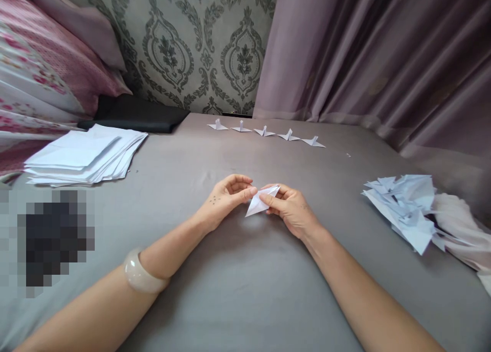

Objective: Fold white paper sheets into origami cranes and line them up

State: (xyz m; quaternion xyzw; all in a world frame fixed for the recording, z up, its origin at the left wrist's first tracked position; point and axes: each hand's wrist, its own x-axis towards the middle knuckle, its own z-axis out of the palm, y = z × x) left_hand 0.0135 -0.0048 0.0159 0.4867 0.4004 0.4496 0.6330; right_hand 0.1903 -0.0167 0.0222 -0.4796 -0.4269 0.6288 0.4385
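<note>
One folded white paper [258, 203] in hand, raised a little over the grey cloth [245, 311], near mid-view. Right hand [289, 203] has it pinched: thumb flat on the upper face, fingers tucked beneath and behind. Left hand [232, 196] curled, with a narrow gap between thumb and fingertips. Left thumb tip lies at the paper's upper-left edge; contact or a hair's breadth off cannot be settled from this view.

Key relation: long axis runs oblique, from a sharp point at near left to the far-right end inside the right grip. Near-left point projects free, below the left thumb. Right hand is the nearer, being on the paper; left sits just beside it.

Surroundings: five folded paper figures [264, 132] in a row by the far edge; stack of white sheets [76, 150] at left; loose heap of folded papers [412, 201] at right.
</note>
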